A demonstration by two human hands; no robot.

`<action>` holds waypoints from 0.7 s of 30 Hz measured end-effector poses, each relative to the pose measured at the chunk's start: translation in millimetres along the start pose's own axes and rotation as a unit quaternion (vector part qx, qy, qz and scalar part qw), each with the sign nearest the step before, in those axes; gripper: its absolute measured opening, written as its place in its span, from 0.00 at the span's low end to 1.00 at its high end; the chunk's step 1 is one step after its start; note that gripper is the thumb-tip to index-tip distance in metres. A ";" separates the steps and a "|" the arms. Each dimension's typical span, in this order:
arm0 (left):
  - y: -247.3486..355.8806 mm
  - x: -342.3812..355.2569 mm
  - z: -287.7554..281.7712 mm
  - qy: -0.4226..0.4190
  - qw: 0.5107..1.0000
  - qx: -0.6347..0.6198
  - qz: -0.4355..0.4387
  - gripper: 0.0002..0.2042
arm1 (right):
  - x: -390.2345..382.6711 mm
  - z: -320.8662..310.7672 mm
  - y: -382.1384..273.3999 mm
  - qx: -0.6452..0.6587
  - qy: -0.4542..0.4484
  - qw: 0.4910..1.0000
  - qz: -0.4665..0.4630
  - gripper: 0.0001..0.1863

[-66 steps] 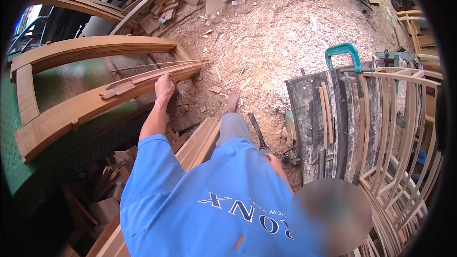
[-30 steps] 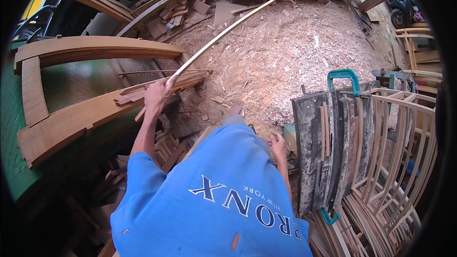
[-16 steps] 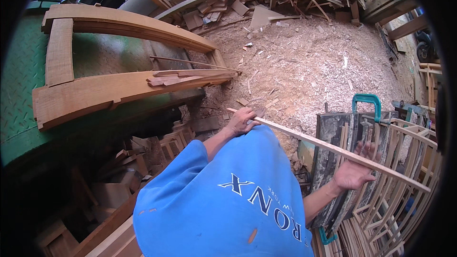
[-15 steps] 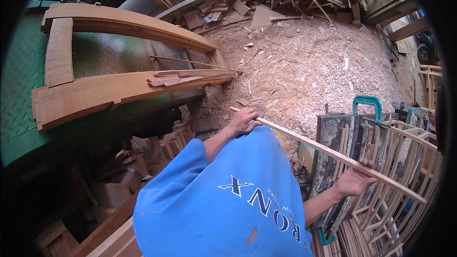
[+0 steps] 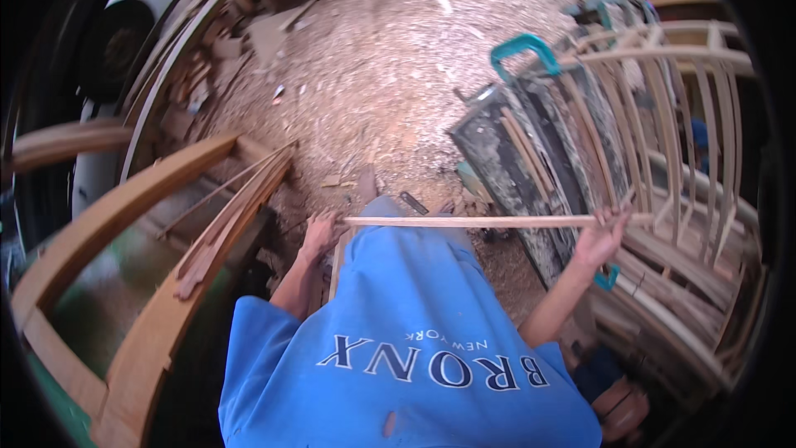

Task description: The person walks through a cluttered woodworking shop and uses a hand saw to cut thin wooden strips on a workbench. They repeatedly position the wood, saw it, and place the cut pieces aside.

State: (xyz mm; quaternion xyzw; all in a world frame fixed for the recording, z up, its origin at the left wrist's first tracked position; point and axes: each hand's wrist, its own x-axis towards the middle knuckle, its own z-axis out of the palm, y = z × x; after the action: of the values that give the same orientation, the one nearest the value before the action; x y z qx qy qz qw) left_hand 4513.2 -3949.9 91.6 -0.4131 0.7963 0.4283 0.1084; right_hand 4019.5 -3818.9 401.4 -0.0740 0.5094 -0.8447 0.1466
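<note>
Curving up from the lower left, a wooden frame [image 5: 149, 357] rests over green metal, with a dark wheel [image 5: 116, 46] behind it near the upper left edge. Several thin reddish offcuts [image 5: 220, 228] lie lengthwise along the frame's nearer beam, their far ends close together. Just right of that beam is the left hand [image 5: 322, 235], at the left end of a pale wooden strip [image 5: 473, 221]; its fingers are bent, but blur hides whether they grip the wood or only meet its end. From there the strip runs almost level across the lap, just beyond the hem of the blue shirt [image 5: 439, 328]. A bare foot [image 5: 367, 185] shows past the knee on the shaving-covered floor [image 5: 373, 75]. Farther right stands a dark, pale-smeared worktop [image 5: 483, 127] bearing narrow slats [image 5: 527, 153], with a teal clamp [image 5: 526, 42] at its far edge. The right hand [image 5: 601, 236] has its fingers curled around the strip near its right end, which sticks out a little past them. Beyond, at the right, slender bars form a pale slatted rack [image 5: 663, 53], slightly blurred
</note>
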 end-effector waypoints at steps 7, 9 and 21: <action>165.2 84.9 -63.1 0.123 0.946 -0.086 0.287 0.22 | -40.8 -46.9 82.8 0.100 0.108 0.987 0.057 0.10; 226.5 100.1 -73.1 0.089 0.935 -0.065 0.338 0.23 | -56.9 -44.8 101.5 0.110 0.160 0.978 0.071 0.10; 347.0 113.1 -8.0 -0.076 0.950 -0.063 0.296 0.17 | -53.8 -96.5 85.0 0.057 0.115 0.987 0.094 0.15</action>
State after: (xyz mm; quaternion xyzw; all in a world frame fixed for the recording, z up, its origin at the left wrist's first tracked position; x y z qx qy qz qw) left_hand 4182.2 -3918.7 242.6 -0.1312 0.8436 0.5206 0.0113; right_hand 4058.5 -3757.9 282.4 0.0803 0.4787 -0.8577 0.1698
